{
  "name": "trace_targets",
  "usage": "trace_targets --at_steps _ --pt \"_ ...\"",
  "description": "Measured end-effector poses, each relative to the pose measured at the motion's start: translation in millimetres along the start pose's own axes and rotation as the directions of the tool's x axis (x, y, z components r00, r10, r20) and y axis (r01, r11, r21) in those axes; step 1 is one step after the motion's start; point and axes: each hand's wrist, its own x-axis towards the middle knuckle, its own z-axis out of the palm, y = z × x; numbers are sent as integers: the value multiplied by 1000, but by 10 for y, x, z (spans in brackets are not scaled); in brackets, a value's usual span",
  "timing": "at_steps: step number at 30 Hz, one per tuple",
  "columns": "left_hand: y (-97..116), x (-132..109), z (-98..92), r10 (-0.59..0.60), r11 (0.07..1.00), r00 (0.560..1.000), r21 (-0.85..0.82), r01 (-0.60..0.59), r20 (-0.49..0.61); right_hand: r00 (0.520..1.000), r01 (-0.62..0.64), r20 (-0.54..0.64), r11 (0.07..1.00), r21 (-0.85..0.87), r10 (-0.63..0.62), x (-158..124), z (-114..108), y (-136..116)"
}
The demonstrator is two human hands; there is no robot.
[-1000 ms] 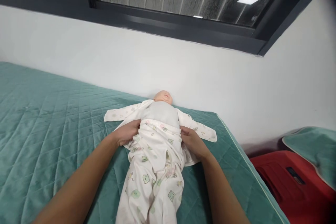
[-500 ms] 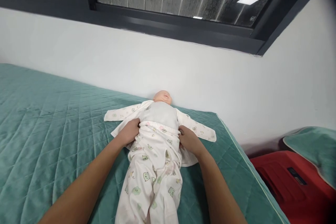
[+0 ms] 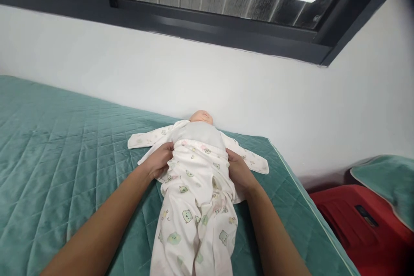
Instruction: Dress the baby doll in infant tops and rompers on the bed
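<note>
A baby doll lies on its back on a green quilted bed cover, its head by the wall. Its grey torso shows above white printed pants. A white printed shirt is spread open beneath it, sleeves out to both sides. My left hand is closed on the pants at the left side of the waistband, and my right hand grips the opposite side. Fingertips of both hands are partly hidden by the cloth.
The green quilted cover reaches the white wall, with a dark window frame above. Past the bed's right edge stand a red plastic object and another piece of green cloth.
The waistband has risen slightly higher on the doll's torso. The pant legs have shifted to the right, and my right hand has moved a little right with the cloth.
</note>
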Motion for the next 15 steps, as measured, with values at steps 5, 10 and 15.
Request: trace_targets --at_steps 5,10,15 --pt "-3 -15 24 52 989 999 135 -53 15 1000 -7 -13 1000 -28 7 19 -11 38" --pt "-43 62 -98 410 639 911 698 -322 45 999 29 -31 967 -252 -38 97 -85 129" --pt "-69 136 -248 445 335 894 935 -113 -52 992 -3 -115 899 -438 -53 141 -103 195"
